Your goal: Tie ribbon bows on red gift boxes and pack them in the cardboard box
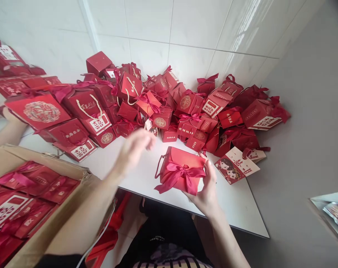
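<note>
A red gift box (182,163) with a satin bow on its front and a cord handle at its left side is in my right hand (208,186). The thumb and fingers of that hand grip its right side and underside, just over the white table (233,204). To the left, my left hand (135,147) is over the table, smeared by motion; its fingers look partly curled, and nothing in them can be made out. Beyond it stand piled red boxes (160,121). A printed card-like box (237,165) lies right of my right hand.
At lower left is an open cardboard carton (76,169) with red boxes inside. Another person's hand (12,115) is beside a red box with a round gold pattern (42,111). A tiled wall (191,22) backs the table; a grey surface (303,149) bounds its right.
</note>
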`<state>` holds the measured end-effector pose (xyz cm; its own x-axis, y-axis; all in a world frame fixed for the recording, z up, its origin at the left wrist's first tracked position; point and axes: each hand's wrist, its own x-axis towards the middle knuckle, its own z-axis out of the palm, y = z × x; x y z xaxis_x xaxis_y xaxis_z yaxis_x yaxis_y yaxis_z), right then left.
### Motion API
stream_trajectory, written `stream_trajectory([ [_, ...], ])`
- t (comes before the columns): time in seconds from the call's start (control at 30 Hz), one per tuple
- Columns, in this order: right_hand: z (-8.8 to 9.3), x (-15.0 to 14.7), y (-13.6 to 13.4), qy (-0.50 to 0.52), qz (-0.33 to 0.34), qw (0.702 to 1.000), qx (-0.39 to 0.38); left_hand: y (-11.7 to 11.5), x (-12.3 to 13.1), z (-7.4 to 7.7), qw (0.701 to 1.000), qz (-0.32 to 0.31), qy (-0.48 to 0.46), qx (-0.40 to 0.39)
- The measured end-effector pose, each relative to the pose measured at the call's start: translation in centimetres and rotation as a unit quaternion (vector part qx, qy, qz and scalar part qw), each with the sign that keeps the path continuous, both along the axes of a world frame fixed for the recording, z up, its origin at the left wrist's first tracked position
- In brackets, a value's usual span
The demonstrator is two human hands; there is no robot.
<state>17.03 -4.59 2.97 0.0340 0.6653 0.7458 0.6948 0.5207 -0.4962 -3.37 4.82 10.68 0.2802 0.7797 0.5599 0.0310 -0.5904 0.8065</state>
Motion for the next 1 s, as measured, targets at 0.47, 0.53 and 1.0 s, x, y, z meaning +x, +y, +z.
stream_trajectory([
  [0.47,-0.1,-1.5,0.3,0.009,-0.005,1.0,0.013,-6.7,2.6,-2.7,0.959,0.163,0.045,0.227],
  [0.53,0.0,-1.7,0.2,0.003,-0.007,1.0,0.013,-7.2,2.5,-2.7,0.931,0.157,0.073,0.321],
  [1.0,0.5,-1.9,-0.3,0.125,0.047,0.982,-0.136,-4.5,-0.6,-2.7,0.912,0.3,0.127,0.251],
])
